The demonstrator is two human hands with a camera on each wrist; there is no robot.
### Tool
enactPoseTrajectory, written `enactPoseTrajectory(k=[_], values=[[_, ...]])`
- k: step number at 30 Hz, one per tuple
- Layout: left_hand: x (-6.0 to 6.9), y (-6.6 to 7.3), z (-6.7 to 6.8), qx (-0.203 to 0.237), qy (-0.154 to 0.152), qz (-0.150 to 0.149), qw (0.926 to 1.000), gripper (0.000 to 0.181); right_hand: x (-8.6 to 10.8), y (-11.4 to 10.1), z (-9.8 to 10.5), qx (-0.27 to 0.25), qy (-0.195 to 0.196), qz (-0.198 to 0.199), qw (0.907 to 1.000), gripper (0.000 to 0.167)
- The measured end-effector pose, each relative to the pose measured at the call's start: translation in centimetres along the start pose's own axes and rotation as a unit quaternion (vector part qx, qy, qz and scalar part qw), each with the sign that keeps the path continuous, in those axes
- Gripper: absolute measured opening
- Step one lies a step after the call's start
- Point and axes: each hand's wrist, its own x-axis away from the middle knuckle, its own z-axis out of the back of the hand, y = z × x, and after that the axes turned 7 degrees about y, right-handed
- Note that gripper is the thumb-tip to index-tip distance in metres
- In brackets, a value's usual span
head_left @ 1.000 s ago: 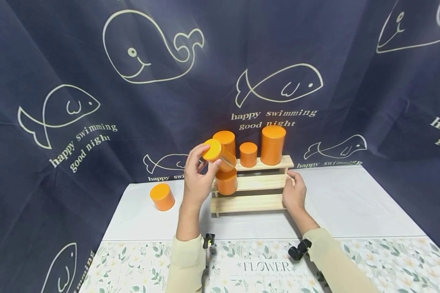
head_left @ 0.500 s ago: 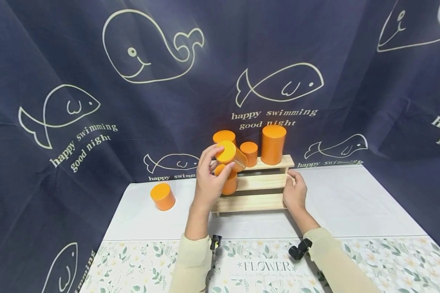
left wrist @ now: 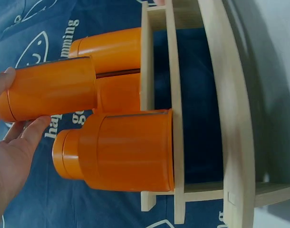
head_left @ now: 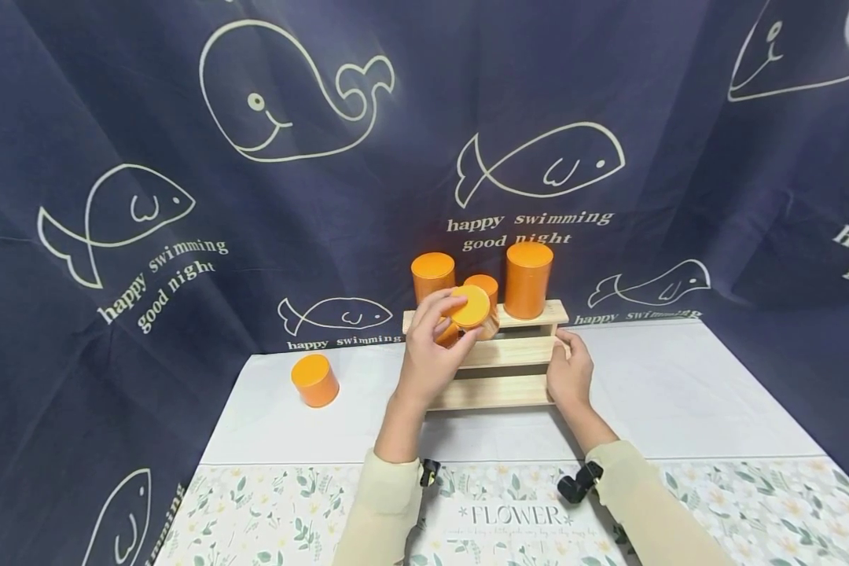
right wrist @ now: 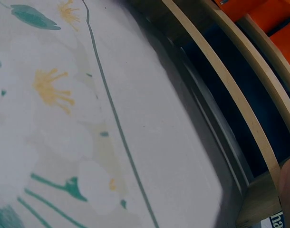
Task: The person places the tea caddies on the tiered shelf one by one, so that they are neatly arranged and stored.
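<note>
My left hand [head_left: 430, 354] pinches an orange lidded canister [head_left: 471, 306] by its lid end. It is tilted in the head view, held in front of the wooden tiered shelf [head_left: 509, 391]. In the left wrist view the held canister [left wrist: 50, 88] is apart from the boards. Another canister [left wrist: 135, 152] stands on the middle tier, mostly hidden by my left hand in the head view. The top tier bears a canister [head_left: 433, 271] at left, a small one [head_left: 483, 284] and a tall one [head_left: 527, 279]. My right hand [head_left: 569, 369] grips the shelf's right end.
One more orange canister [head_left: 314, 381] stands on the white tabletop [head_left: 679, 393], left of the shelf. A floral cloth [head_left: 736, 503] covers the front of the table. Dark blue curtain [head_left: 424, 189] with fish drawings hangs close behind the shelf.
My left hand has moved to the right and slightly down with its canister, passing in front of the middle-tier canister. The right hand stays at the shelf's end.
</note>
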Motion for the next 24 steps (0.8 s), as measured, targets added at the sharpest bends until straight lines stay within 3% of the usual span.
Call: enactPoseTrajectory(k=[3,6,12,24], values=[[0.1,-0.3,-0.4,-0.011,-0.020,-0.013,0.9997,0.045,0.0,0.0,-0.1,-0.001,0.000,-0.001,1.0000,0.037],[0.1,-0.7,-0.8,-0.050,-0.039,-0.042,0.9971,0.044,0.0,0.1,-0.1,0.000,0.001,-0.001,1.0000,0.037],[0.4,-1.4,-1.3,-0.150,-0.053,-0.100,0.9822,0.043,0.1,0.0,-0.1,0.002,0.003,-0.002,1.0000,0.037],[1.0,-1.5,-2.1,-0.196,-0.076,-0.095,0.9731,0.043,0.1,0.0,-0.1,0.004,-0.008,-0.007,0.9999,0.039]])
